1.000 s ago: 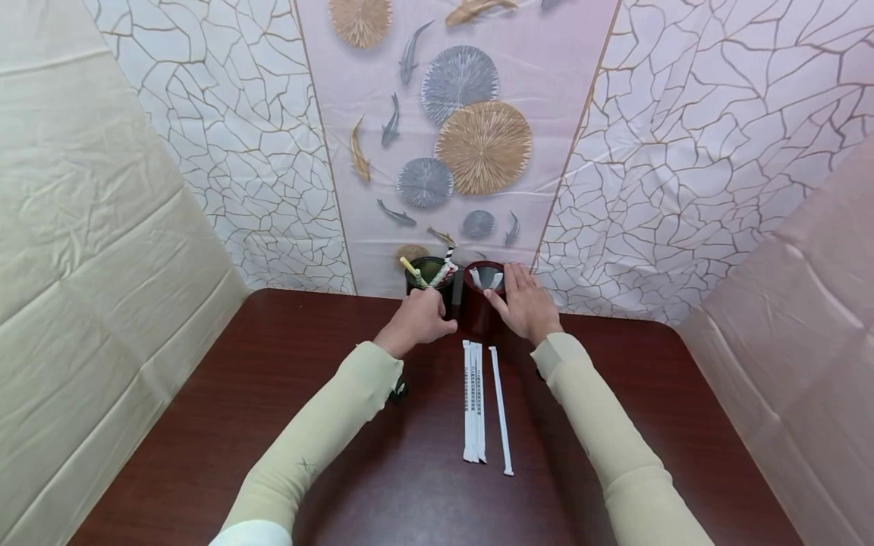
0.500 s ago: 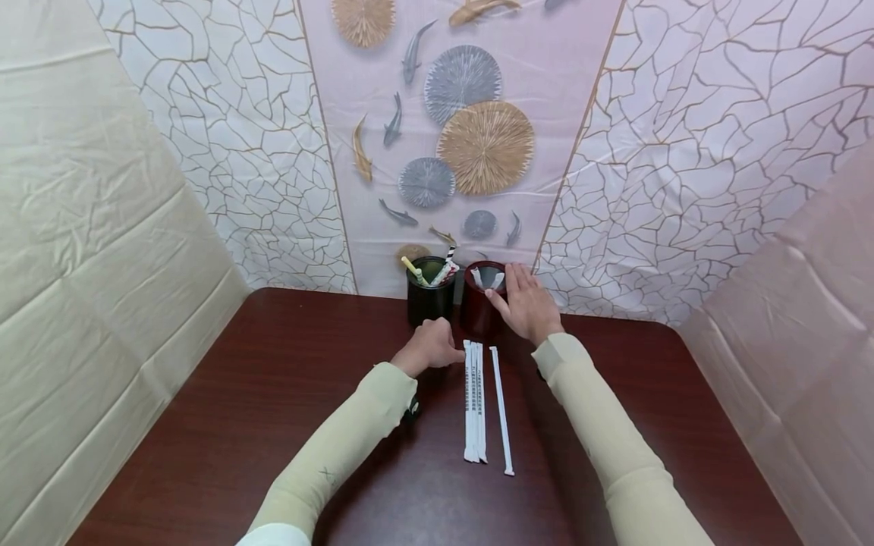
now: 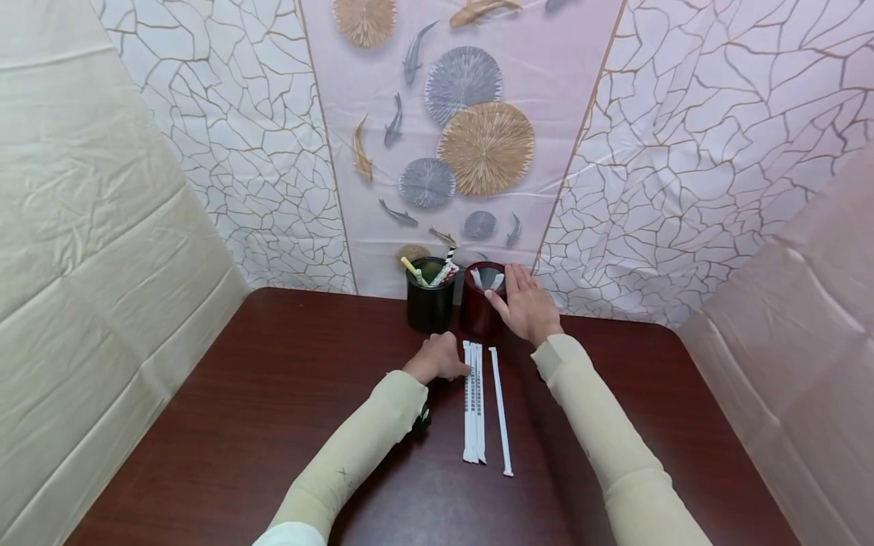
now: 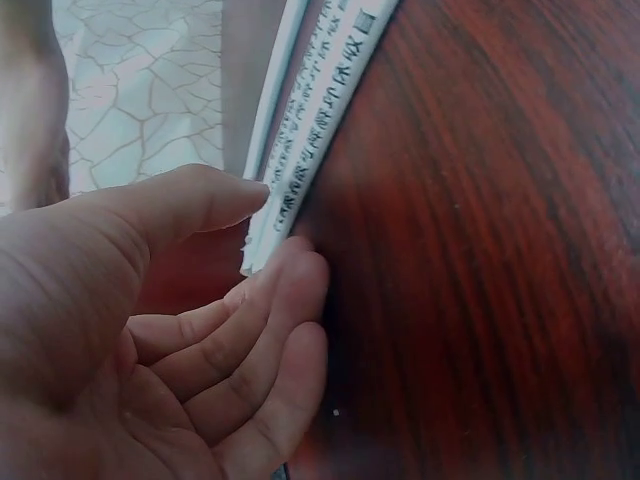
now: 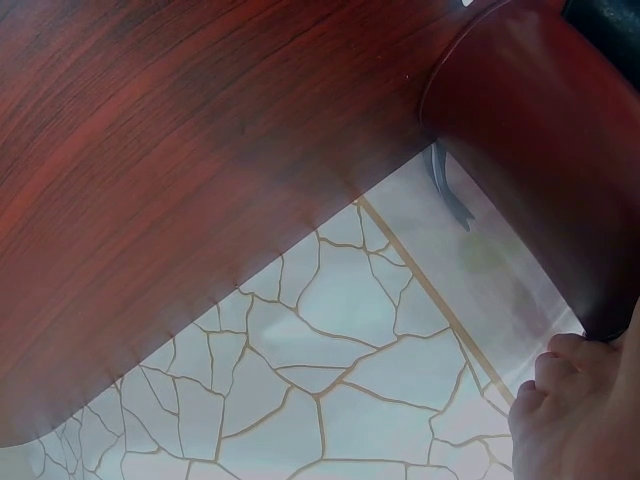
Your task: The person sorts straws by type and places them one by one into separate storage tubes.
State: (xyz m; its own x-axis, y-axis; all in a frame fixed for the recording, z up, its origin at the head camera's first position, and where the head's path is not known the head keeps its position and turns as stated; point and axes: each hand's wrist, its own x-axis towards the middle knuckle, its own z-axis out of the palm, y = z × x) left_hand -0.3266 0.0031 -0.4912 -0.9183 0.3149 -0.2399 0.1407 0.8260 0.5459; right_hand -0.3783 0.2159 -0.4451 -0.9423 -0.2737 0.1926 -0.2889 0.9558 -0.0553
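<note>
My left hand (image 3: 438, 358) is at the upper end of several paper-wrapped straws (image 3: 474, 417) lying together on the table. In the left wrist view, the thumb is against the straws' printed wrappers (image 4: 310, 130); the fingers (image 4: 300, 285) are loosely bent beside their end, not closed around them. My right hand (image 3: 531, 307) rests with straight fingers against the rim of a dark red cup (image 3: 478, 312), which has white-wrapped pieces inside. One more wrapped straw (image 3: 501, 413) lies apart, to the right of the bundle.
A black cup (image 3: 430, 309) with several colourful straws (image 3: 445, 271) stands left of the red cup. Both cups are at the back of the brown table (image 3: 321, 364), close to a patterned cloth wall (image 3: 423, 121). Pale cloth (image 3: 102, 303) hangs on the left side.
My left hand has drawn back from the black cup toward me and slightly right, to the upper end of the wrapped straws. My right hand stays at the red cup.
</note>
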